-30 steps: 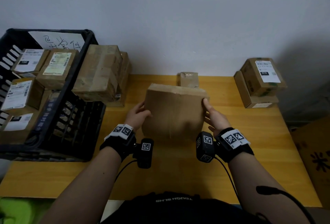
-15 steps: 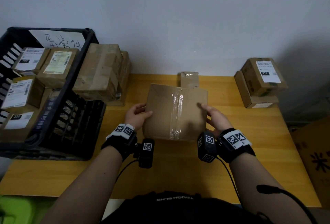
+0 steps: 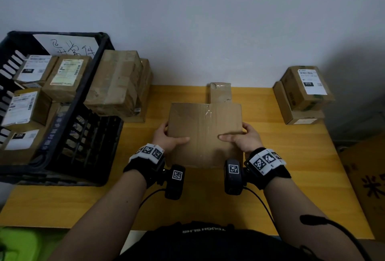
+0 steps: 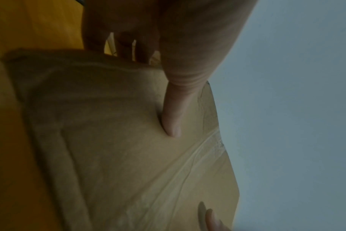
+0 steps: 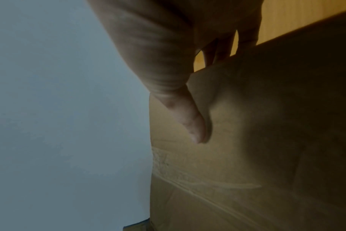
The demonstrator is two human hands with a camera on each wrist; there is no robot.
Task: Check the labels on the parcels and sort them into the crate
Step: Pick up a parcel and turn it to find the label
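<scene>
A plain brown cardboard parcel point(image 3: 205, 133) with clear tape down its middle is held above the yellow table point(image 3: 302, 156), its broad taped face turned up; no label shows on it. My left hand point(image 3: 168, 138) grips its left edge, thumb on top point(image 4: 171, 118) and fingers underneath. My right hand point(image 3: 241, 138) grips the right edge the same way, thumb point(image 5: 193, 125) on top. The black crate point(image 3: 89, 86) stands at the left and holds several labelled parcels point(image 3: 66, 73).
Two stacked brown parcels point(image 3: 118, 83) lean beside the crate at the back. A small parcel point(image 3: 220, 92) stands behind the held one. Two stacked parcels point(image 3: 306, 86), the top one labelled, sit at the back right. A large box point(image 3: 366, 181) stands off the table's right.
The parcel has been tipped over towards me, from standing on edge to lying nearly flat with its taped face up. Both thumbs have shifted onto that top face.
</scene>
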